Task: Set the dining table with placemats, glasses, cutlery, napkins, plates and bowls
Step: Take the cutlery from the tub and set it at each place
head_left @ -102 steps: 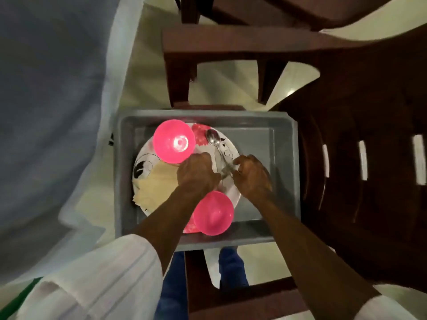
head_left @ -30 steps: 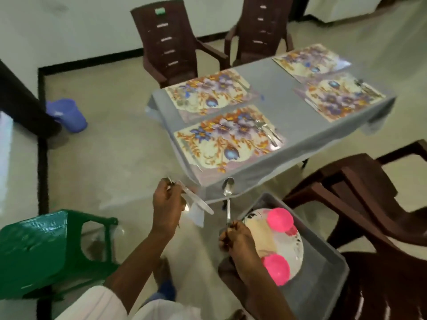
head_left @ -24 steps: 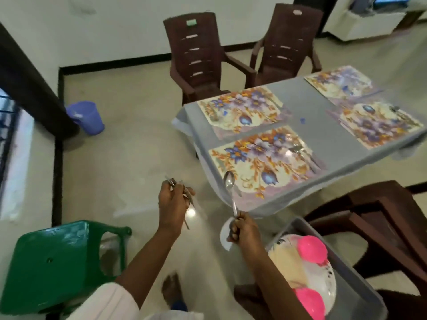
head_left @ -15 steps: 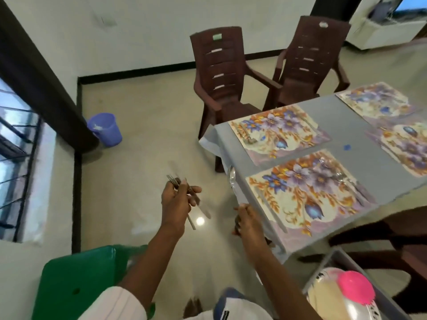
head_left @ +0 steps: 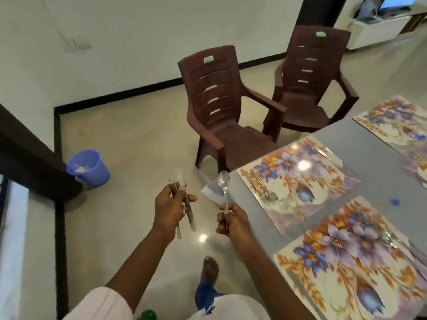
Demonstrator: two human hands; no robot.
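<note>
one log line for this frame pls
phase: carry cutlery | left hand: holds fork, knife | right hand: holds spoon | table: mats laid

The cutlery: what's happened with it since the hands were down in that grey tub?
Both hands lifted it out and carried it to the table: the left hand grips a knife and fork, the right hand a spoon. The placemats stayed put.
</note>
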